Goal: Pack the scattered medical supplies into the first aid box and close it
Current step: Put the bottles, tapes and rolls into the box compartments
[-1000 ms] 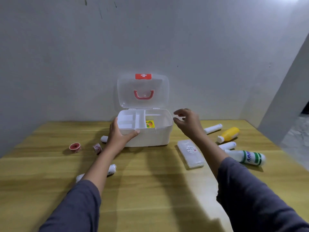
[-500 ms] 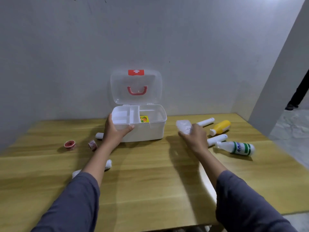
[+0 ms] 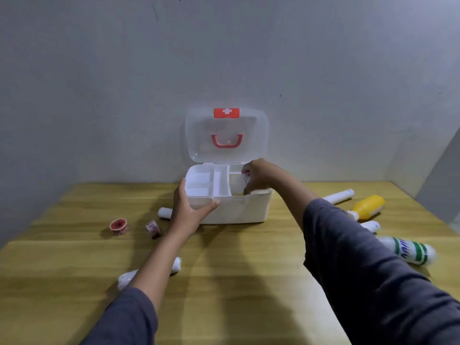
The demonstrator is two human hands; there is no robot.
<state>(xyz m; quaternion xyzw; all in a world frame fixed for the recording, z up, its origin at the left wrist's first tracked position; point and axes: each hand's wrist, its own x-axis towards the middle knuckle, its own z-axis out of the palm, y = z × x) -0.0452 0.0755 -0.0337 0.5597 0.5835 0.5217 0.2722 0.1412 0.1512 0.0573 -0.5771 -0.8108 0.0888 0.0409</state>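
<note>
The white first aid box (image 3: pixel 239 212) stands open at the back of the wooden table, its clear lid (image 3: pixel 226 134) upright with a red handle. My left hand (image 3: pixel 190 207) grips the box's front left corner. My right hand (image 3: pixel 256 176) is over the box's right compartment, shut on a flat clear packet (image 3: pixel 239 181) that dips into it. Scattered supplies lie around: a red tape roll (image 3: pixel 118 225), a small roll (image 3: pixel 153 228), white tubes (image 3: pixel 164 212) (image 3: pixel 339 196) (image 3: pixel 371 225), a yellow bottle (image 3: pixel 368 205), a green-striped bottle (image 3: pixel 410 250).
Another white tube (image 3: pixel 125 278) lies under my left forearm near the table's middle left. A grey wall stands right behind the box. The table's right edge runs past the bottles, with a wall corner beyond it.
My right hand picked up the flat clear packet from the table right of the box and carried it left and up over the box's right compartment. My left hand kept its hold on the box.
</note>
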